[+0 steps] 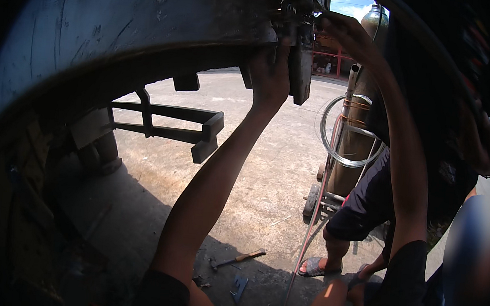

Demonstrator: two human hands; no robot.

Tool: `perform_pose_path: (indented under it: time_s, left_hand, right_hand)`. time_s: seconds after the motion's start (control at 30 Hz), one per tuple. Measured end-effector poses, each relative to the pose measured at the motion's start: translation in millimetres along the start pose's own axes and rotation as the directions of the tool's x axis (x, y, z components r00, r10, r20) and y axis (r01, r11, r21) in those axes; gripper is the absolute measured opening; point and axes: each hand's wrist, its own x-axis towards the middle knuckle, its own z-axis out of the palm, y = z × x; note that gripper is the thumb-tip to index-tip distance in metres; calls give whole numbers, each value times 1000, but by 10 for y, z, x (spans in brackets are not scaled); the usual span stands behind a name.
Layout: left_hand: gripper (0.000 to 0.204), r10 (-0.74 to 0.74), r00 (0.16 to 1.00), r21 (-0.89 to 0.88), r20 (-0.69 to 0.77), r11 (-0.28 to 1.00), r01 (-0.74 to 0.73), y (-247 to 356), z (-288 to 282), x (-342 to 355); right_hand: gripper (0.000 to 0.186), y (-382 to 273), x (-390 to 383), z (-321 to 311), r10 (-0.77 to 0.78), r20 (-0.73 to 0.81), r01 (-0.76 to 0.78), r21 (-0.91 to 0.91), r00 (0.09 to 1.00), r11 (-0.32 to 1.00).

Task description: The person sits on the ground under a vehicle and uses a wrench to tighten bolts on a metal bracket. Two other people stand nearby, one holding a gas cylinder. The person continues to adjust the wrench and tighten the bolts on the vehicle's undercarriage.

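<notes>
Overhead is a large weathered metal panel with a dark metal bracket assembly at its right end. My left hand is raised against the bracket from below, its fingers closed on it and partly hidden in shadow. My right hand reaches to the upper right of the assembly, fingertips bent in at its small fittings; what they hold is too dark to make out.
A co-worker in dark shorts and sandals stands close at right, beside a gas cylinder on a trolley with coiled wire and hose. A black metal frame is at left. A hammer and metal piece lie on the concrete.
</notes>
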Motion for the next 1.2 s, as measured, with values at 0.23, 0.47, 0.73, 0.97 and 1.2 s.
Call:
perform_pose_path:
  time_s: [0.23, 0.47, 0.73, 0.97, 1.2]
  left_hand:
    - [48, 67, 997, 34, 49, 997, -69, -45, -111, 66]
    - [49, 84, 996, 41, 21, 996, -84, -37, -37, 36]
    - [46, 7, 999, -37, 47, 999, -6, -75, -81, 31]
    - [47, 11, 999, -7, 35, 1000, -11, -96, -37, 20]
    - [48, 134, 991, 61, -20, 989, -133, -45, -39, 54]
  right_hand:
    - [57, -275, 81, -190, 107, 160, -87, -131, 981, 988]
    - [59, -155, 114, -91, 109, 154, -96, -87, 982, 991]
    - [32, -897, -469, 701, 121, 253, -276, 928, 960, 252]
    - [37, -980, -611, 660, 389, 22, -242, 815, 921, 526]
    - [45, -317, -165, 465, 197, -149, -144, 307, 969, 941]
